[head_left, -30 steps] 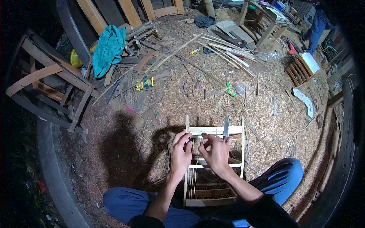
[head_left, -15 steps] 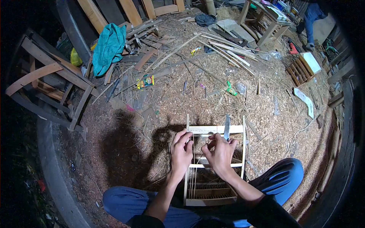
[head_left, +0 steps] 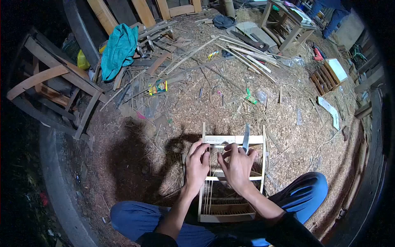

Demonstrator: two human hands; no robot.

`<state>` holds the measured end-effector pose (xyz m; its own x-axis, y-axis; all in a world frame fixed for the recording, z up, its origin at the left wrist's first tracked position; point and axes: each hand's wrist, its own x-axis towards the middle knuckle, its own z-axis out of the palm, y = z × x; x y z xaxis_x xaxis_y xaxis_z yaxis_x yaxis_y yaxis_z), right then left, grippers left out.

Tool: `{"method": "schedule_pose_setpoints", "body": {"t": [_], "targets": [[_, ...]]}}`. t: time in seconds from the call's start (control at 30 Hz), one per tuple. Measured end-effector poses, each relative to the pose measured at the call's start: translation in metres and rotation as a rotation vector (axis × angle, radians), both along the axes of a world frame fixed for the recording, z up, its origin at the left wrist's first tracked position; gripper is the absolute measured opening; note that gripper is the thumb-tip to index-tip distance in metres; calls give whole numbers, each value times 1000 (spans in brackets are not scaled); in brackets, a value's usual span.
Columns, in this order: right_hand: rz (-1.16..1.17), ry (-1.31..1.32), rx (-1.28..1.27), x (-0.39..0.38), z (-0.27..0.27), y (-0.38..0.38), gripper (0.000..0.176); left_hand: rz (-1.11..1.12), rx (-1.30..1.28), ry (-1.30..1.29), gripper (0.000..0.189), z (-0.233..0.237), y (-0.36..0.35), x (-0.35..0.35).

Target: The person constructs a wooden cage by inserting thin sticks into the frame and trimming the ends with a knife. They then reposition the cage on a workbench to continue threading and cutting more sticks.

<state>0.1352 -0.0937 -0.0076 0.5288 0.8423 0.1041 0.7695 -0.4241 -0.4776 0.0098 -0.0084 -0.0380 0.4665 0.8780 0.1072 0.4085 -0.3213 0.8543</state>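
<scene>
Basically, we work best here with the wooden frame (head_left: pixel 228 218) held steady between our two bent knees (head_left: pixel 314 191), near centre. Our left hand (head_left: pixel 196 166) curls its fingers at the left side rail (head_left: pixel 203 131), just beside the far crossbar (head_left: pixel 226 140); we cannot tell whether they pinch anything. Our right hand (head_left: pixel 239 166) grasps a knife (head_left: pixel 246 136), its blade pointing to the far side, while thumb and forefinger bend close together; whether a strip sits between them is hidden. We do well to guide gently with those fingertips, press lightly so nothing thin splits, line each strip up with the rail, and mind that the blade tips away from our left hand.

Counting, we have one frame, one knife, two side rails and about three long thin strips (head_left: pixel 209 195) on the left; the short rods near us are too fine to count. Farther off, we see one teal cloth (head_left: pixel 119 51) at left, one worktop (head_left: pixel 291 40) and one person (head_left: pixel 338 18) at right.
</scene>
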Motion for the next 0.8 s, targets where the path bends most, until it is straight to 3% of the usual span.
{"method": "schedule_pose_setpoints", "body": {"t": [0.17, 0.23, 0.8], "targets": [[17, -227, -58, 1, 0, 2, 24, -17, 50, -6, 27, -4, 1, 0], [6, -203, -69, 1, -5, 4, 23, -5, -31, -43, 23, 5, -1, 2], [-12, -124, -43, -7, -19, 10, 22, -9, 44, 1, 26, 3, 0, 0]]}}
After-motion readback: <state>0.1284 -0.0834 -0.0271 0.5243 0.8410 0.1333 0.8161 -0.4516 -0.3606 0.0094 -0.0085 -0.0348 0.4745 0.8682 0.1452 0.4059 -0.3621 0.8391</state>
